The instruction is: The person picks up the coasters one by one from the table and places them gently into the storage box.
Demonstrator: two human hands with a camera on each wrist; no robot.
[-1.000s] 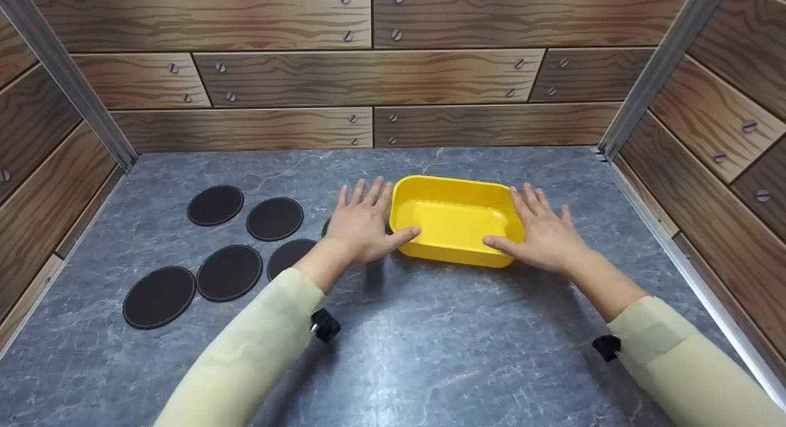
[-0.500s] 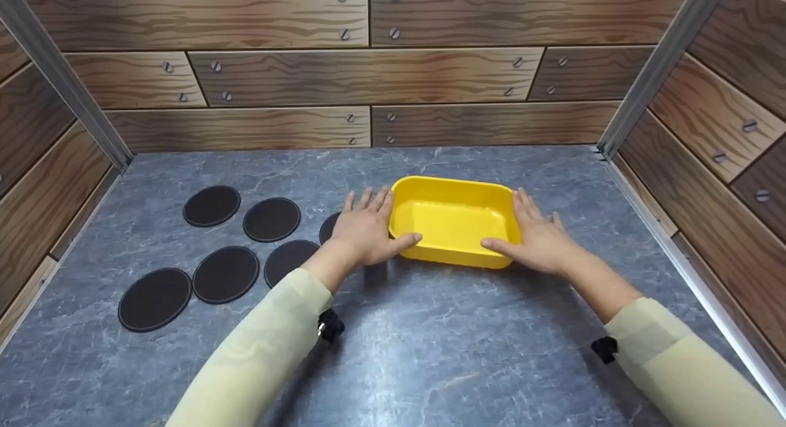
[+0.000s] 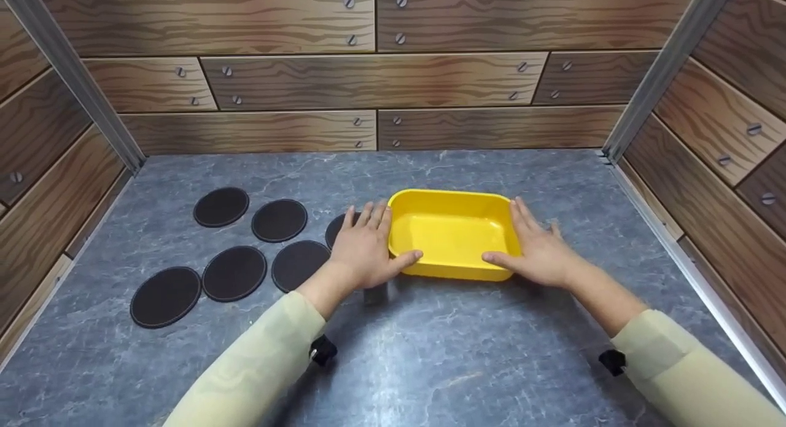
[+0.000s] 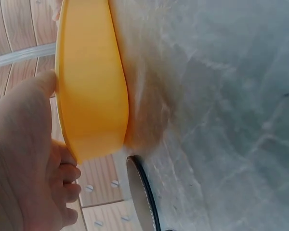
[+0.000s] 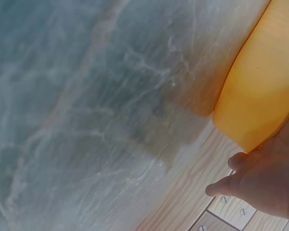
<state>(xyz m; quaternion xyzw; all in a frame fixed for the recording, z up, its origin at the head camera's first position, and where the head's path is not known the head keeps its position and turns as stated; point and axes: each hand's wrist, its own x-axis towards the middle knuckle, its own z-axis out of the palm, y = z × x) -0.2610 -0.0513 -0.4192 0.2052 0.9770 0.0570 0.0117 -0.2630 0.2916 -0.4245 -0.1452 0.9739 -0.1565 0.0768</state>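
A yellow plastic bin (image 3: 454, 233), shallow with rounded corners, stands between the two hands, and nothing shows inside it. My left hand (image 3: 365, 249) lies against its left end with fingers straight and the thumb over the near rim. At the right end my right hand (image 3: 543, 252) mirrors this, fingers extended along the side and thumb on the near rim. In the left wrist view, the bin's outer wall (image 4: 91, 82) sits just above its reflection. Whether the bin touches the table I cannot tell. The right wrist view shows the right hand (image 5: 267, 178) at the bin's corner.
Several round black coasters with stitched edges lie left of the bin, such as the nearest coaster (image 3: 166, 297). Another coaster (image 3: 339, 229) is partly hidden behind my left hand. Wood-patterned walls (image 3: 282, 83) enclose the grey marbled tabletop (image 3: 479, 365).
Both hands have closed in on the bin's ends, the right hand's fingers coming together. Over the last half second the bin and both hands have shifted slightly toward me.
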